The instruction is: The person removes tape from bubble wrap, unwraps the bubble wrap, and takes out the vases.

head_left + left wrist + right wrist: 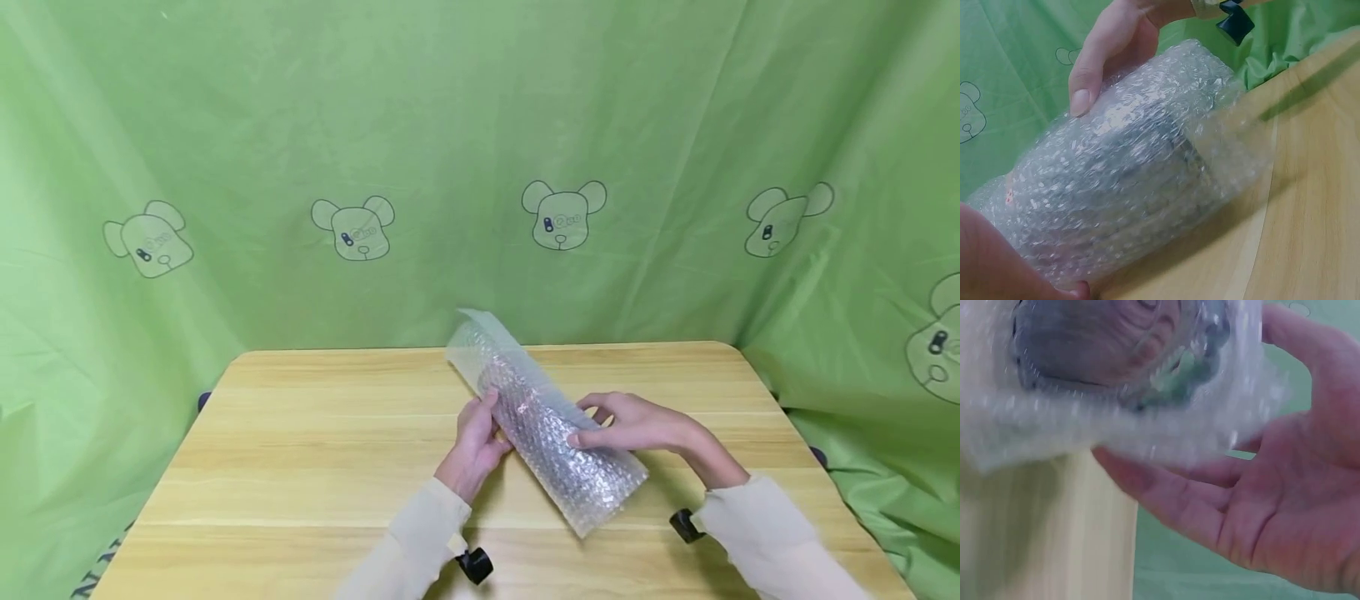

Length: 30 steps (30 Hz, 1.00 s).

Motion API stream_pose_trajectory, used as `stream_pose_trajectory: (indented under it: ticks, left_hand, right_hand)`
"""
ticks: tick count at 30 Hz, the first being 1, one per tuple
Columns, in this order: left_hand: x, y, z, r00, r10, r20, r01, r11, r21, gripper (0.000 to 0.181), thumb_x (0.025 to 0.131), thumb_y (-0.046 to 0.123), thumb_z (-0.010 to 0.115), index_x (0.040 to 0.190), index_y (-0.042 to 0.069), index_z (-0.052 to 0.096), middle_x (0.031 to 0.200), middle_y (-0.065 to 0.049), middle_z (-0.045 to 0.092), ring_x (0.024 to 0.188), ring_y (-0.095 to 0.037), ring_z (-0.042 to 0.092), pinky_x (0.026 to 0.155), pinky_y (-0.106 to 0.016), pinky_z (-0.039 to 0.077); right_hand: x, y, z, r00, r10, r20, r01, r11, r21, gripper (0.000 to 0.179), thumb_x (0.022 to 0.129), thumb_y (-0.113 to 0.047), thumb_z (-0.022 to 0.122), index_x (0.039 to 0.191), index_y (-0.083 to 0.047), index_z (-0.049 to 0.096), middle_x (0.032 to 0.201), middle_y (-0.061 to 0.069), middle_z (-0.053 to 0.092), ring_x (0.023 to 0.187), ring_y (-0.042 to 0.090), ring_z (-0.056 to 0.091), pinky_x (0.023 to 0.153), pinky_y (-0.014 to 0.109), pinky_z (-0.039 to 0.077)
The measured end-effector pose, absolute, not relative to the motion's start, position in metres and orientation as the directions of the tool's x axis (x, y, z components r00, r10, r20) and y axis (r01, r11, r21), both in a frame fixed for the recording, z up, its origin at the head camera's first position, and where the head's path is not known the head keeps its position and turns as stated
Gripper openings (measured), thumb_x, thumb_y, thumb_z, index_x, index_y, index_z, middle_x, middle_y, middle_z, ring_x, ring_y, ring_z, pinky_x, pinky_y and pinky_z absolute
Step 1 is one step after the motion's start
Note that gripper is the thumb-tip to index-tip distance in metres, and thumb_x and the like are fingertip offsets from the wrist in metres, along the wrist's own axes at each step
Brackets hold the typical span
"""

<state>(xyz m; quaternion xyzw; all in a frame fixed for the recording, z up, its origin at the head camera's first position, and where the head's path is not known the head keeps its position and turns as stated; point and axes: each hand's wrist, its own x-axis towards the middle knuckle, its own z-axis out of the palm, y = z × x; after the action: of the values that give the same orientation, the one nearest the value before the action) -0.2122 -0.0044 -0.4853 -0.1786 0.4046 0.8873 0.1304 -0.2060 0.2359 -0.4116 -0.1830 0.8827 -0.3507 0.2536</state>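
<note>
A roll of clear bubble wrap [536, 417] slants over the table in the head view, wrapped round something dark and shiny. Through the open end in the right wrist view shows a round, silvery, metal-looking end [1085, 344] with a ridged rim; the rest of it is blurred by the wrap. My left hand [476, 437] grips the roll's left side, thumb on top and fingers underneath. On the other side my right hand [637, 425] holds it near the lower end. Its thumb [1082, 94] lies on the wrap, while the other fingers [1172, 494] reach beneath.
The wooden table [300, 467] lies under both hands, and the roll casts a shadow on it. Green cloth [450, 133] printed with bear heads hangs behind and at the sides. A black device [475, 565] sits at the left wrist, another [686, 526] at the right.
</note>
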Motion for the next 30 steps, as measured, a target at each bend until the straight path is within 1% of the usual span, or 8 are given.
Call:
stream_pose_trajectory:
  ticks: [4,8,11,18,21,23,26,30]
  left_hand:
    - [-0.212,-0.009,-0.481,-0.900,0.102,-0.425,-0.389,-0.631,0.671,0.049,0.109,0.026,0.049,0.152,0.008,0.037,0.147,-0.020,0.054,0.135,-0.038,0.049,0.110,-0.071,0.033]
    - [-0.212,-0.011,-0.480,-0.897,0.126,-0.424,-0.406,-0.615,0.676,0.055,0.108,0.026,0.050,0.157,0.013,0.028,0.151,-0.019,0.050,0.140,-0.041,0.044,0.108,-0.079,0.028]
    - [-0.211,-0.012,-0.480,-0.894,0.130,-0.429,-0.418,-0.587,0.693,0.060,0.107,0.026,0.051,0.159,0.014,0.023,0.153,-0.020,0.048,0.142,-0.044,0.041,0.107,-0.081,0.026]
    - [-0.210,-0.016,-0.484,-0.885,0.145,-0.443,-0.446,-0.540,0.713,0.066,0.105,0.029,0.057,0.161,0.020,0.023,0.153,-0.018,0.045,0.144,-0.047,0.035,0.106,-0.084,0.021]
    - [-0.210,-0.019,-0.484,-0.888,0.137,-0.439,-0.440,-0.529,0.725,0.068,0.104,0.031,0.060,0.162,0.023,0.024,0.151,-0.017,0.048,0.142,-0.046,0.039,0.105,-0.082,0.026]
    - [-0.211,-0.022,-0.483,-0.889,0.129,-0.440,-0.439,-0.519,0.734,0.069,0.103,0.031,0.061,0.162,0.024,0.025,0.150,-0.017,0.050,0.139,-0.044,0.044,0.104,-0.079,0.032]
    - [-0.211,-0.026,-0.483,-0.888,0.126,-0.443,-0.444,-0.490,0.750,0.069,0.103,0.033,0.062,0.162,0.026,0.026,0.148,-0.017,0.052,0.134,-0.043,0.049,0.101,-0.073,0.040]
    - [-0.210,-0.032,-0.481,-0.884,0.129,-0.450,-0.458,-0.439,0.773,0.068,0.102,0.034,0.062,0.162,0.028,0.029,0.146,-0.018,0.054,0.131,-0.042,0.052,0.098,-0.069,0.045]
  right_hand:
    - [-0.205,0.230,-0.413,-0.810,-0.497,-0.313,-0.135,0.677,-0.724,0.083,0.091,-0.045,0.073,0.147,0.009,0.044,0.112,0.014,0.067,0.099,0.024,0.065,0.076,0.037,0.058]
    - [-0.203,0.230,-0.419,-0.822,-0.482,-0.302,-0.122,0.668,-0.734,0.084,0.093,-0.045,0.071,0.149,0.011,0.041,0.116,0.015,0.066,0.103,0.026,0.063,0.080,0.039,0.058]
    - [-0.199,0.231,-0.424,-0.825,-0.475,-0.305,-0.097,0.652,-0.751,0.084,0.094,-0.045,0.069,0.149,0.012,0.040,0.117,0.015,0.065,0.104,0.026,0.063,0.082,0.040,0.058]
    - [-0.194,0.229,-0.434,-0.815,-0.494,-0.303,-0.052,0.583,-0.811,0.076,0.098,-0.040,0.065,0.148,0.012,0.042,0.109,0.015,0.064,0.092,0.025,0.064,0.073,0.037,0.059]
    - [-0.192,0.226,-0.437,-0.814,-0.499,-0.297,-0.037,0.555,-0.831,0.076,0.100,-0.040,0.063,0.149,0.012,0.040,0.107,0.015,0.065,0.086,0.024,0.065,0.065,0.036,0.059]
    - [-0.190,0.223,-0.440,-0.811,-0.509,-0.289,-0.024,0.523,-0.852,0.074,0.101,-0.040,0.061,0.149,0.012,0.040,0.106,0.015,0.065,0.085,0.024,0.066,0.065,0.037,0.061]
    - [-0.186,0.219,-0.445,-0.801,-0.535,-0.267,-0.009,0.458,-0.889,0.069,0.103,-0.036,0.058,0.148,0.012,0.039,0.106,0.015,0.066,0.088,0.026,0.068,0.070,0.040,0.063]
    - [-0.180,0.215,-0.451,-0.792,-0.555,-0.254,0.040,0.368,-0.929,0.066,0.105,-0.032,0.056,0.149,0.014,0.037,0.111,0.019,0.067,0.095,0.030,0.070,0.077,0.045,0.064]
